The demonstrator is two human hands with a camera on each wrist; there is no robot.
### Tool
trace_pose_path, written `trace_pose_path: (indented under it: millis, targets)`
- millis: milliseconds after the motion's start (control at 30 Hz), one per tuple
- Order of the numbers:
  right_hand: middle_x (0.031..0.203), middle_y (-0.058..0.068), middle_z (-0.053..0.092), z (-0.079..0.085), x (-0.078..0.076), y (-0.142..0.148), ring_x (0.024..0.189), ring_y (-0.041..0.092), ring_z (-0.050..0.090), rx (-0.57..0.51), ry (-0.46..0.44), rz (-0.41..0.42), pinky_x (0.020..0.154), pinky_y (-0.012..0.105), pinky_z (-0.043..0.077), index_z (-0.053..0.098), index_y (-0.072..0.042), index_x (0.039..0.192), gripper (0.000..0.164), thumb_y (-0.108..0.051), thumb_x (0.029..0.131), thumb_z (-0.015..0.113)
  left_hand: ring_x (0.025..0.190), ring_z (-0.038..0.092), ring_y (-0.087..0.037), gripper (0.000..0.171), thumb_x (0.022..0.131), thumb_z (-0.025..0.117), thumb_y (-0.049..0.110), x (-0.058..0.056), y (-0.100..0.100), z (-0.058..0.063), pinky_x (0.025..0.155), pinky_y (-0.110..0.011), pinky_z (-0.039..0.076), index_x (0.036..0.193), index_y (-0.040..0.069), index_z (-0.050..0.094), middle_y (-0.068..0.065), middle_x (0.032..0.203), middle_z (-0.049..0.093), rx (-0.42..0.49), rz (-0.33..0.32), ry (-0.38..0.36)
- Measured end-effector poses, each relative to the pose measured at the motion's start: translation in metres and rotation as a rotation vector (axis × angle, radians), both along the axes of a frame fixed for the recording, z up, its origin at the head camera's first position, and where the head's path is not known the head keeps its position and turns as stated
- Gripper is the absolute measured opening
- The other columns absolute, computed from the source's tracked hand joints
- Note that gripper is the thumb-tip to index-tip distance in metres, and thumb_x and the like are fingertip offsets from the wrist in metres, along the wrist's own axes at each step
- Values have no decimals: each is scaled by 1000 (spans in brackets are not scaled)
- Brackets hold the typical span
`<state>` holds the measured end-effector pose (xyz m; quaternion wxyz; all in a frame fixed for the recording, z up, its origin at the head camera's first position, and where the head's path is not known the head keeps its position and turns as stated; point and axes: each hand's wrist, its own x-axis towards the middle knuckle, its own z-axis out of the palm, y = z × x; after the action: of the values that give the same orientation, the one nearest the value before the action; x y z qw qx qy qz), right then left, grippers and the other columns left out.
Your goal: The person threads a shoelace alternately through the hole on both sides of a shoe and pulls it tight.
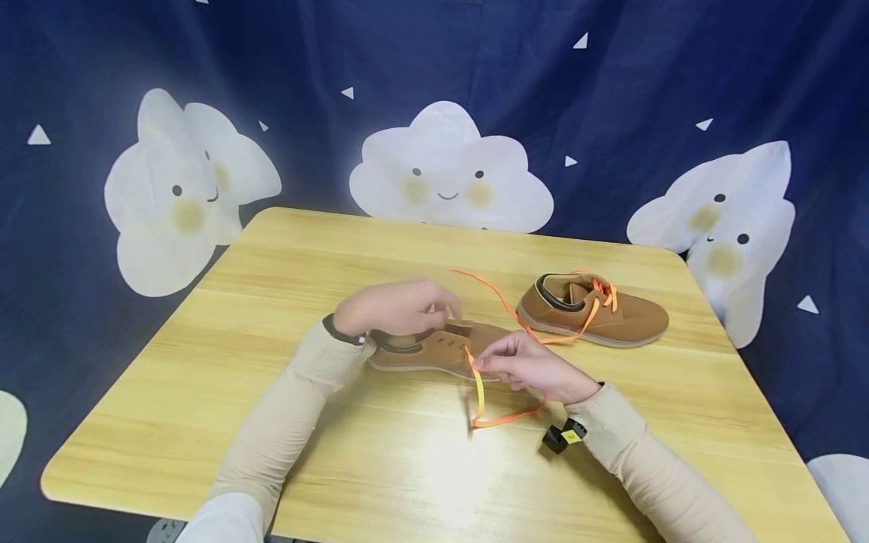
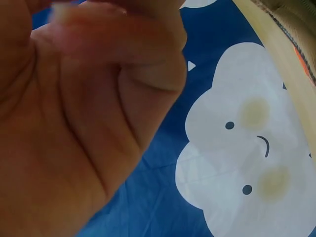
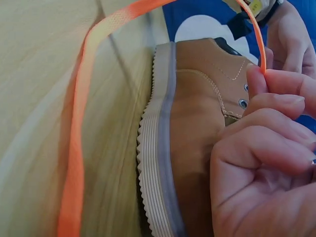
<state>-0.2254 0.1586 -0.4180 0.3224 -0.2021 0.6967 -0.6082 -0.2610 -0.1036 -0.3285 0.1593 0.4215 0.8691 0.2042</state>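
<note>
The right hand [image 1: 536, 367] pinches an orange lace [image 1: 480, 396] beside the nearer brown shoe [image 1: 428, 356], left of a laced shoe [image 1: 631, 318]; the left hand [image 1: 400, 308], blurred, is over the nearer shoe, its grip impossible to tell.

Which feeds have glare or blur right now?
Head view: bright glare on the near part of the table, left hand blurred; left wrist view: a fingertip at the top smeared, printed cloud clearer; right wrist view: lace and right hand reasonably crisp.
</note>
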Motion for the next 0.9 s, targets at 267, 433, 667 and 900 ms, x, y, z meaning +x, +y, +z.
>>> trace_pose_path:
  millis: [267,433,667,900]
  targets:
    - [51,-11,34,-5,-1,-6,47,6,22,-23,-36,2,47,19,22,79,-6,99,18,-16,100,65,93,62,-16,38,101,43,4,3,6,-4,89,-31,52,131,0,67,-13,132,70,-51,-24,-33]
    - [52,-10,32,-9,1,-11,47,8,20,-42,-68,-30,46,20,19,75,-14,86,20,-18,102,63,99,61,-15,38,102,44,8,5,11,-8,93,-31,52,131,2,67,-9,134,69,-74,-31,-60]
    - [51,-10,30,-10,3,-17,46,6,21,-38,-81,-105,46,20,20,70,-8,83,25,-24,102,65,84,57,-11,37,101,47,11,2,13,-10,92,-31,50,130,4,69,-6,129,70,-60,-72,-108]
    - [50,-10,32,-8,5,-21,45,4,22,-22,-65,-154,45,19,21,73,-10,86,22,-24,101,65,109,63,-13,37,105,50,21,-5,9,-13,105,-34,51,136,7,66,-4,135,68,-66,-59,-214]
